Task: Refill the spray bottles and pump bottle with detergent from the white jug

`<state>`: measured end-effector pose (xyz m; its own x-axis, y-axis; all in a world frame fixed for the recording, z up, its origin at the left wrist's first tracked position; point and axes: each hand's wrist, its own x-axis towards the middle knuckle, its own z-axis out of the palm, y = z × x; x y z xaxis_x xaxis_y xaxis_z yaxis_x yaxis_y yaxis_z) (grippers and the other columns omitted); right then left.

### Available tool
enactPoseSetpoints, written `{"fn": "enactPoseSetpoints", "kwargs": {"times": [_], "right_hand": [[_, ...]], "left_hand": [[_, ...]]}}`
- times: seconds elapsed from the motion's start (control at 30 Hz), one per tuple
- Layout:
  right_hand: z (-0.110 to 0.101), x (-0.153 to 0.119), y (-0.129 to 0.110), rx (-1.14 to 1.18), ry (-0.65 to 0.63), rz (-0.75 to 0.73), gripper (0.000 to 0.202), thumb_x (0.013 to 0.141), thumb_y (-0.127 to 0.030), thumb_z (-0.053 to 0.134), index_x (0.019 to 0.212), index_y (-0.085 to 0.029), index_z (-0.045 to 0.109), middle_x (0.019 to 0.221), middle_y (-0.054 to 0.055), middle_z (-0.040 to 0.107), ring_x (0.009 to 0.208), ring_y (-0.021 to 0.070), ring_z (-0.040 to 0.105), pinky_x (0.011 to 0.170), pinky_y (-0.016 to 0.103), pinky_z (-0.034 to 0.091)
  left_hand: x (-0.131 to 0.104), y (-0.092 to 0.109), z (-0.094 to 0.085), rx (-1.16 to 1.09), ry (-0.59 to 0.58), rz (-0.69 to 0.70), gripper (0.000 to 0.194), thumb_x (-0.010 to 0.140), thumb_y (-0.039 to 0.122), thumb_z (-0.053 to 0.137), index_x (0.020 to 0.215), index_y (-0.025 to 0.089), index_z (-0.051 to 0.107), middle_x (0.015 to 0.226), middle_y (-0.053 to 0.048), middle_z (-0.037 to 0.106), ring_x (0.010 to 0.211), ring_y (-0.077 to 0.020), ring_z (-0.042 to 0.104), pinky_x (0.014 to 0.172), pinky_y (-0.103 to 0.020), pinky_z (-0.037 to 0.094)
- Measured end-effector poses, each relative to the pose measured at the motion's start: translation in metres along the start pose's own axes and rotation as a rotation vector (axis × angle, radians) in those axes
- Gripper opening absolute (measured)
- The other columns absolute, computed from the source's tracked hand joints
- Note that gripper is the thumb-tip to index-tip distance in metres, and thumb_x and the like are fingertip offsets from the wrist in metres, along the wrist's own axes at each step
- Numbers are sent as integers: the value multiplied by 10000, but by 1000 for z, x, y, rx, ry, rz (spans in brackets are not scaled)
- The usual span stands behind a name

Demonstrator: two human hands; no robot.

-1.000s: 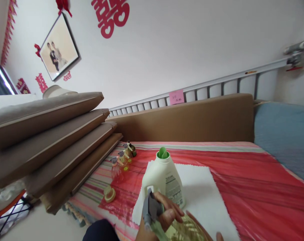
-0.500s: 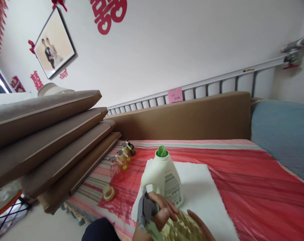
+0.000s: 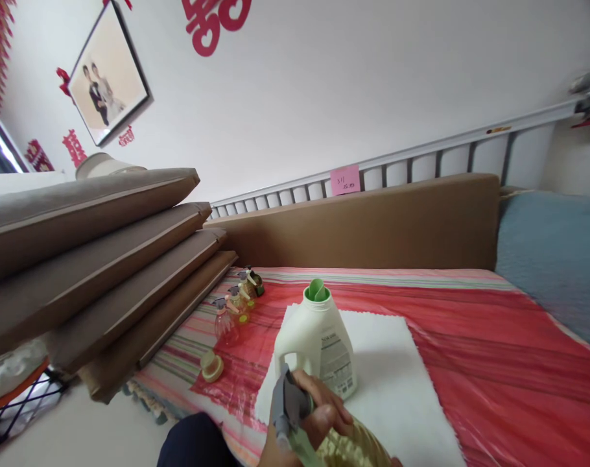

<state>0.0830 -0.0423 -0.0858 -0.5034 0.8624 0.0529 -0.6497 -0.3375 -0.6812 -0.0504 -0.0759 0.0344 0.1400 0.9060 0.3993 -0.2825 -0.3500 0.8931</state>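
My left hand [image 3: 319,408] is closed around the neck of a spray bottle [image 3: 356,447] with a grey head, a pale green trigger and a ridged, yellowish see-through body. The bottle lies tilted at the bottom edge, its head to the left. Only a fingertip of my right hand [image 3: 396,462] shows, against the bottle's lower right side; the rest is out of frame. Just beyond my left hand, a white detergent jug [image 3: 307,340] stands upright, its handle to the left and a green spout in its uncapped mouth. Under it lies a white cloth [image 3: 392,363].
Several spray bottles [image 3: 227,324] stand in a row at the left, near a small round pale cap [image 3: 211,366]. Stacked brown cushions [image 3: 144,240] rise beside them. Red plastic film [image 3: 494,350] covers the striped surface, with a brown backrest [image 3: 373,233] behind and a blue cover [image 3: 552,253] at right.
The view has shifted slightly. My right hand has slid down toward the bottom edge, leaving just a fingertip in sight. My left hand keeps its grip on the spray bottle's neck.
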Motion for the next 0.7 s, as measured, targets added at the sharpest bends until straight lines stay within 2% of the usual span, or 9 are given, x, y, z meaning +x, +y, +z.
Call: {"fn": "enactPoseSetpoints", "kwargs": {"times": [0.1, 0.17, 0.33, 0.43, 0.53, 0.63, 0.7], "right_hand": [[8, 10, 1, 57, 27, 3, 359, 654, -473, 685, 961, -290, 664, 930, 37, 708, 997, 307, 621, 826, 482, 508], [12, 11, 4, 103, 50, -16, 382, 639, -427, 716, 984, -274, 654, 968, 44, 699, 1006, 305, 613, 853, 485, 490], [13, -19, 12, 194, 95, -127, 633, 484, -321, 840, 1069, -316, 597, 1128, 41, 644, 1081, 320, 568, 924, 518, 419], [13, -36, 12, 225, 110, -166, 672, 487, -328, 847, 1099, -343, 570, 1173, 48, 621, 1116, 324, 545, 931, 540, 394], [11, -38, 11, 247, 120, -186, 702, 463, -315, 859, 1102, -330, 569, 1162, 68, 626, 1139, 333, 524, 938, 541, 383], [7, -34, 12, 252, 124, -155, 725, 428, -302, 865, 1093, -327, 576, 1123, 58, 646, 1096, 336, 552, 862, 516, 449], [4, -32, 12, 246, 117, -86, 651, 496, -324, 833, 1096, -315, 582, 1065, 64, 668, 989, 320, 612, 732, 469, 508]], "left_hand": [[1, -5, 0, -37, 51, 10, 213, 745, 353, 667, 667, 191, 555, 629, -24, 637, 725, -217, 619, 762, -369, 458], [0, -8, 1, -61, 78, 11, 167, 755, 300, 653, 680, 194, 547, 634, -12, 627, 732, -206, 611, 793, -375, 441], [2, -9, 4, -105, 107, 18, 120, 770, 235, 619, 686, 186, 550, 636, -1, 597, 725, -185, 592, 820, -365, 419], [6, -7, 6, -100, 148, -1, 144, 779, 247, 613, 669, 181, 546, 656, -7, 598, 726, -183, 593, 784, -343, 425], [10, -9, 10, -91, 197, -19, 165, 784, 263, 615, 660, 176, 548, 656, -11, 608, 708, -174, 597, 762, -327, 430], [12, -11, 15, -81, 229, -36, 183, 802, 277, 596, 659, 179, 540, 641, -5, 611, 682, -161, 592, 736, -310, 435], [13, -12, 18, -82, 230, -26, 180, 799, 280, 597, 663, 183, 531, 614, 4, 599, 653, -158, 585, 709, -303, 437]]}}
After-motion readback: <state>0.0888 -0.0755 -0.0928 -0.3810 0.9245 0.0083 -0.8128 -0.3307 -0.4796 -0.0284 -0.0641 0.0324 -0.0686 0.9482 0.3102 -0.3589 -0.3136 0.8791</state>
